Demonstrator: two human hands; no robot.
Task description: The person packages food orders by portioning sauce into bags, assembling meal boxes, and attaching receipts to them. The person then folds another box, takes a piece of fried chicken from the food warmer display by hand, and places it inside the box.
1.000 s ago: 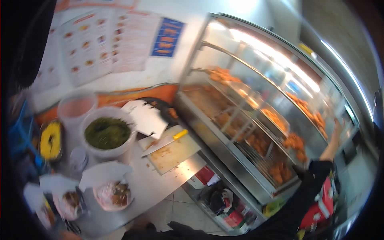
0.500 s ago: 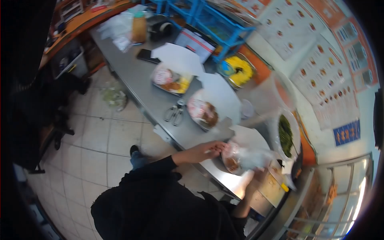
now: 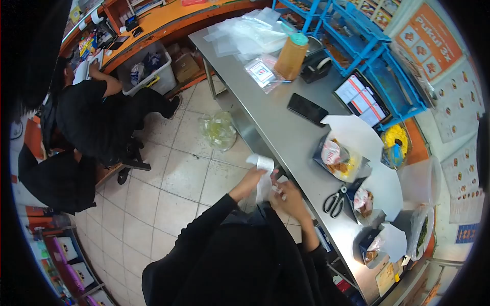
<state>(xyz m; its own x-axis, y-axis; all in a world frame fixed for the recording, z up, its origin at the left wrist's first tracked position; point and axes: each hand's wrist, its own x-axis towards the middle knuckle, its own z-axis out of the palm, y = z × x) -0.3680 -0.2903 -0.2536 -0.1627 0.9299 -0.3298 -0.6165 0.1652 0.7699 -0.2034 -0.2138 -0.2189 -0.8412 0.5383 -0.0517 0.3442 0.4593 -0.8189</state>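
Note:
A curling white receipt [image 3: 264,164] is held up in front of my body, beside the steel table's edge. My left hand [image 3: 249,184] grips it from the left, fingers closed on the strip. On the other side my right hand [image 3: 291,198] pinches white paper between its fingers, close to the left hand. To the right on the table stand three open takeaway boxes: one with rice-like yellow and brown food [image 3: 343,166], a middle one [image 3: 361,201] and a near one [image 3: 374,248]. Black-handled scissors [image 3: 335,203] lie beside the middle box.
A black phone [image 3: 307,109], a tablet [image 3: 362,97], a tape dispenser [image 3: 315,69] and a green-lidded jar [image 3: 292,57] are on the steel table [image 3: 275,120]. Blue crates [image 3: 357,38] stand behind. A tied plastic bag [image 3: 218,130] sits on the floor. Another person [image 3: 94,115] sits at left.
My view has swung left. Both hands have left the near takeaway box and come back in front of my body, where they now hold the white receipt.

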